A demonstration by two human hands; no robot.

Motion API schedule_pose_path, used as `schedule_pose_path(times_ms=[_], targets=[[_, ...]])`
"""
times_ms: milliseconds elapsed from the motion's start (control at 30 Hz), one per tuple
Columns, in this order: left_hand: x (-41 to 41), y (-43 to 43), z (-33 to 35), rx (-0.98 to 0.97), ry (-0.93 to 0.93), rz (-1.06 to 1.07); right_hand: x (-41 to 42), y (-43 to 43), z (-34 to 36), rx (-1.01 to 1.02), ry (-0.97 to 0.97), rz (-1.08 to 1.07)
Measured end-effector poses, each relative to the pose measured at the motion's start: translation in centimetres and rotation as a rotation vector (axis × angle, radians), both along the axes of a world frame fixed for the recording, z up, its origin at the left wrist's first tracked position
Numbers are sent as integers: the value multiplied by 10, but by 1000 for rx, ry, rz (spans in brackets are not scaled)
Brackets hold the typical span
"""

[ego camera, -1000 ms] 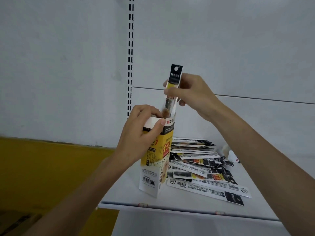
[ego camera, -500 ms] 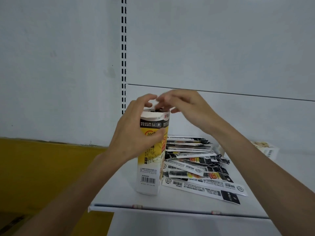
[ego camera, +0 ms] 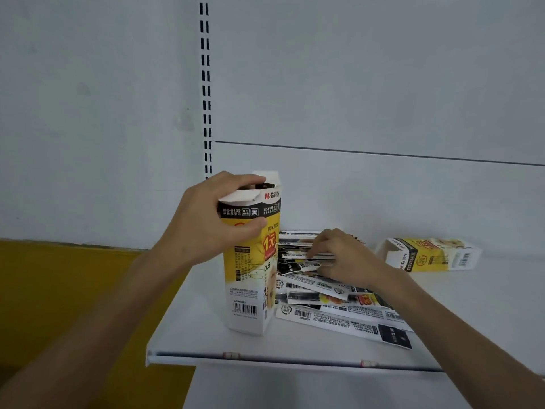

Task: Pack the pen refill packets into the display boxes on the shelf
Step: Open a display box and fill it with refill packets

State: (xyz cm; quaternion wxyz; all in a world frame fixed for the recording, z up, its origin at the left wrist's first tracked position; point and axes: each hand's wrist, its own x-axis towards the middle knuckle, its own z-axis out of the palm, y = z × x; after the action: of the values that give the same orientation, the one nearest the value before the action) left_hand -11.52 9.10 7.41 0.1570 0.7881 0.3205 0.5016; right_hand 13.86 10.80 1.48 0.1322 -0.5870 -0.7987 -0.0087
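A tall yellow, black and white display box stands upright on the white shelf, its top flaps open. My left hand grips the box near its top. To its right lies a loose pile of pen refill packets. My right hand rests on top of that pile, fingers pinching one black and white packet.
A second display box lies on its side at the back right of the shelf, open end facing left. A slotted upright runs up the grey back wall. A yellow surface lies left of and below the shelf.
The packet held above the box went down into it. My right hand then dropped from the box top to the pile on the right. My left hand stays on the box.
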Motion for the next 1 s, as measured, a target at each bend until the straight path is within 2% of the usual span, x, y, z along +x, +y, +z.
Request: schedule_pose_path(times_ms=[133, 367, 533, 700, 1000], targets=[[5, -1, -2, 46, 0, -7, 3, -1, -7, 147, -32, 38], [9, -4, -8, 61, -43, 13, 7, -7, -7, 281, 78, 80], [8, -7, -7, 35, -46, 22, 4, -9, -2, 271, 92, 42], [9, -8, -4, 18, 7, 69, 3, -3, -7, -5, 166, 19], [9, -16, 4, 50, 161, 149, 0, -2, -15, 132, 142, 36]])
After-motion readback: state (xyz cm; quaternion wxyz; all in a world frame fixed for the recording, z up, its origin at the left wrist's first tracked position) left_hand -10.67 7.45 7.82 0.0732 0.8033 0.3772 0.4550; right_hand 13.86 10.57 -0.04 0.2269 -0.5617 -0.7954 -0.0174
